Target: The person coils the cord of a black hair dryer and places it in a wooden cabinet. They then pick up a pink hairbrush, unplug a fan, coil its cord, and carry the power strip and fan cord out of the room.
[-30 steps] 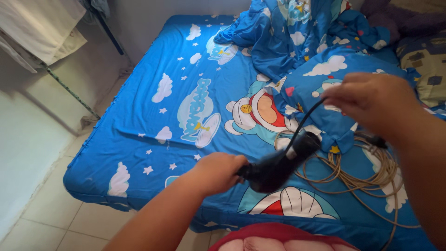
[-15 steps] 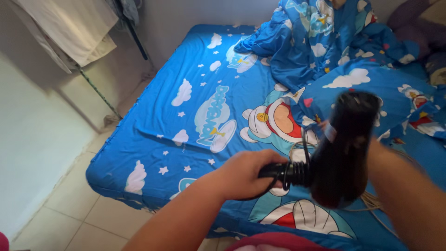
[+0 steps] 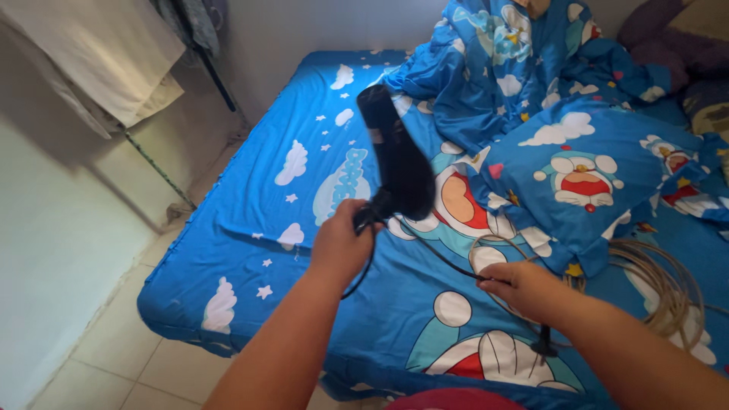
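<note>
In the head view, our left hand point(image 3: 339, 247) sits just left of the frame's centre, its fingers curled tight around the handle of a black hair dryer point(image 3: 395, 156). Our right hand point(image 3: 524, 288), lower right of centre, has its fingers closed in a pinch on the dryer's thin black cord point(image 3: 437, 258), which runs from the handle across to that hand and then hangs down toward a dark plug point(image 3: 544, 348) near the bottom edge.

Half a second ago the dryer's barrel pointed toward the right side of the frame and hid our right hand, with cord wound around the handle; now the barrel stands up and tilts toward the upper left, and the right hand has come out lower, with the cord drawn out between the two hands.

The dryer is matte black, its long barrel raised above the blue cartoon-print bed sheet point(image 3: 250, 220). A beige coiled cable point(image 3: 668, 292) lies on the sheet at the right
</note>
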